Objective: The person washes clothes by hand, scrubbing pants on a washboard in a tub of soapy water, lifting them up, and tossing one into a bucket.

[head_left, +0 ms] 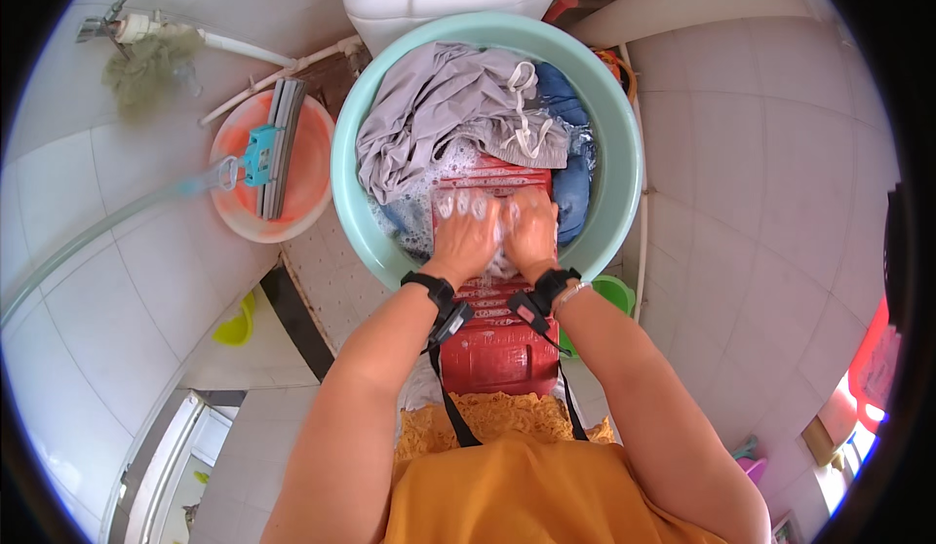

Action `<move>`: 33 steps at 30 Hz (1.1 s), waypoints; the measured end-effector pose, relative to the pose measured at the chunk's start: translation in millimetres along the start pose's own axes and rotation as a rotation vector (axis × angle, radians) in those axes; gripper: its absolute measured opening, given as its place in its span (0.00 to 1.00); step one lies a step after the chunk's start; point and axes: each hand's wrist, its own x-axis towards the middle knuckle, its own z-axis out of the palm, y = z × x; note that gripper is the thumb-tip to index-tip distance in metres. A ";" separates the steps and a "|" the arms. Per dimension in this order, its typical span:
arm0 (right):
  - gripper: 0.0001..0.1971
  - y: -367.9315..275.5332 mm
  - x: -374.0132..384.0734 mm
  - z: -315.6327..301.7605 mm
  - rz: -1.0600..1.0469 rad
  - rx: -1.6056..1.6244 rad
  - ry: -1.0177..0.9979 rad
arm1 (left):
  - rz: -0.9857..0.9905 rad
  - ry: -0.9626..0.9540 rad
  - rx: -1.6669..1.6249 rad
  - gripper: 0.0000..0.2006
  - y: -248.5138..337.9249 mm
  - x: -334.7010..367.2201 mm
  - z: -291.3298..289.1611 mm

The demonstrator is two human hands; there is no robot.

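Observation:
Both my hands bear down side by side on a red ridged washboard (497,349), which slopes into a pale green basin (342,154). My left hand (465,232) has its fingers curled, with foam over the knuckles. Close against it, my right hand (531,232) is also closed. A whitish, soapy cloth (501,263) is bunched between and under them, mostly hidden. Beyond the hands lies a grey garment (439,100) with a white drawstring (527,135). Blue denim (573,193) sits in the suds along the basin's right side.
A white toilet tank (453,3) stands behind the basin. To the left, a squeeze mop (281,154) rests in an orange-pink bucket (317,183). Near the right forearm is a green container (616,295). Tiled walls flank both sides, with a tap (97,29) and pipes at upper left.

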 end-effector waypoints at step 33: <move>0.11 14.4 -14.5 -30.5 0.022 0.481 0.001 | -0.347 0.515 -0.702 0.17 -5.9 -28.1 -27.4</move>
